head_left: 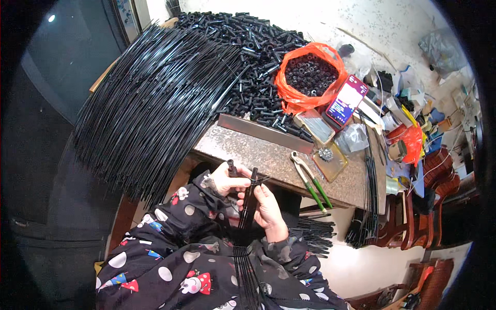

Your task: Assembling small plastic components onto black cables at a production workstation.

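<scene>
Cluttered desk, black rods everywhere; left hand clamped on a small black sleeve, right hand clamped on the rod bundle. Best keep both lined up straight.

The thin black rods running down the lap leave the frame at its lower edge. The large fan of long black rods hides the upper left of the speckled stone tabletop. At right, the cluttered heap of bags and packets is too small and bent to sort.
</scene>
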A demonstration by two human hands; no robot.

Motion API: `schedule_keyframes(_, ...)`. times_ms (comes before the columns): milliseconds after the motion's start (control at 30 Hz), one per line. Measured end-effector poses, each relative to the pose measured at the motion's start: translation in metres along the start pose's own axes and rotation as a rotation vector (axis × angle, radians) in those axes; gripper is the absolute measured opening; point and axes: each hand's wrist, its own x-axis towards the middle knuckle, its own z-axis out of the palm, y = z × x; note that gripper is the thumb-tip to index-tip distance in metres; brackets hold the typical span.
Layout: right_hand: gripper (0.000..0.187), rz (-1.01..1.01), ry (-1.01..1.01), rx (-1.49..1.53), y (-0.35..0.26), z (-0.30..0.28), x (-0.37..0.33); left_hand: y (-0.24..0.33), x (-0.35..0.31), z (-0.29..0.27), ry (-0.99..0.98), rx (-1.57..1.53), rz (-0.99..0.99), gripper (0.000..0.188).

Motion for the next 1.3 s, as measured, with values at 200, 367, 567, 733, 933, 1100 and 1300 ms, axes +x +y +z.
schedule_keyframes(200, 0.024, -0.046, -0.019, -0.094, 0.002, 0.013, 0.001, 0.001, -0.009, -0.006, -0.079, -0.197, 0.027, 0.018)
schedule_keyframes(367, 0.026, -0.051, -0.003, -0.048, 0.000, 0.007, 0.000, 0.017, -0.002, -0.004, -0.078, 0.111, 0.063, 0.015)
schedule_keyframes(567, 0.030, -0.068, -0.028, -0.106, 0.004, 0.010, -0.002, 0.016, -0.011, -0.004, -0.098, -0.035, 0.045, 0.014)
schedule_keyframes(733, 0.028, 0.033, -0.120, 0.009, -0.004, 0.011, -0.002, 0.017, -0.013, -0.008, -0.188, -0.023, 0.087, 0.016)
schedule_keyframes(933, 0.029, -0.018, -0.009, -0.069, 0.001, 0.008, -0.003, 0.033, -0.010, -0.007, -0.117, 0.394, 0.301, 0.012)
schedule_keyframes(1100, 0.028, 0.169, -0.197, 0.015, -0.005, 0.008, -0.003, 0.032, 0.001, -0.017, -0.533, 0.176, 0.316, 0.014)
schedule_keyframes(1300, 0.011, -0.134, 0.115, -0.091, 0.004, 0.020, -0.008, 0.049, 0.004, -0.012, -0.239, 0.475, 0.297, 0.023)
